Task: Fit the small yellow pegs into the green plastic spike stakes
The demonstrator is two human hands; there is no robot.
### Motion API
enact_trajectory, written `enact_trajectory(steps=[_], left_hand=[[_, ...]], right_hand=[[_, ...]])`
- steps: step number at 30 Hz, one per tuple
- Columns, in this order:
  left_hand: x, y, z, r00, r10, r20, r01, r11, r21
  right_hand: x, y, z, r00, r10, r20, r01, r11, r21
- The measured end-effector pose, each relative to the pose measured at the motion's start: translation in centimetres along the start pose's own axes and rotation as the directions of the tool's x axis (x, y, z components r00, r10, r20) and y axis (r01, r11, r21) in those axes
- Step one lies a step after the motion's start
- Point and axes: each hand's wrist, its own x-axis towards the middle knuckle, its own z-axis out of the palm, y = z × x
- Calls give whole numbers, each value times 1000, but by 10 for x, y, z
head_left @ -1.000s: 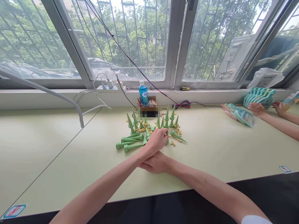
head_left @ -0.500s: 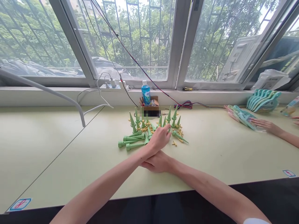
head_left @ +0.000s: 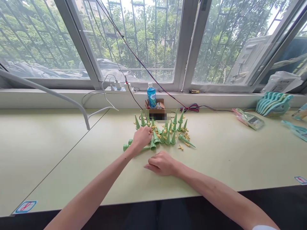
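Observation:
Pale green plastic spikes with ribbed collars stand and lie in a cluster; one upright green spike is in the front row. Small yellow T-shaped valve pieces lie among and beside them. My left hand reaches into the cluster's left side, its fingers bent together beside the yellow bits. What they pinch, if anything, is hidden. Nearer to me, my right hand rests on the table, loosely curled with the thumb toward the left, apart from the spikes. Nothing shows in it.
Behind the cluster, a small cardboard box holds a blue bottle. Coiled cable lies along the wall. At right are a pink-edged packet, several teal plastic pieces and another teal item. A white tube hangs at left.
My left hand has moved left, from over the cluster's middle to its left side, uncovering front spikes. My right hand stays put. At right, another person's hand has left the view and a teal item has moved right.

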Motion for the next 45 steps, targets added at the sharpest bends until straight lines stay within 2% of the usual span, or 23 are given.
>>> enact_trajectory(steps=[9,16,26,31,35,38,39,41,45], left_hand=[[23,9,21,994,-49,93,36,990,136],[27,9,27,994,-48,95,31,984,176],[25,7,29,998,-2,62,-7,989,150],[19,5,21,999,44,-3,-44,994,101],[8,2,9,991,90,-100,-88,996,25],[-6,-4,5,976,142,-163,-152,987,-53],[-11,-7,6,958,180,-222,-216,964,-152],[-22,-11,11,927,182,-327,-283,913,-294],[-40,-15,24,909,137,-394,-295,878,-376]], right_hand=[[-1,1,0,1000,31,-2,-31,999,9],[0,1,-3,999,53,-8,-53,998,32],[0,4,-4,997,65,-29,-62,996,70],[0,7,-6,995,87,-53,-82,993,90],[0,9,-11,989,140,-51,-134,985,106],[-1,10,-15,977,200,-70,-190,974,124],[-1,11,-17,972,220,-85,-208,968,137],[-2,14,-19,953,275,-123,-252,952,175],[-5,20,-20,883,417,-216,-368,900,232]])
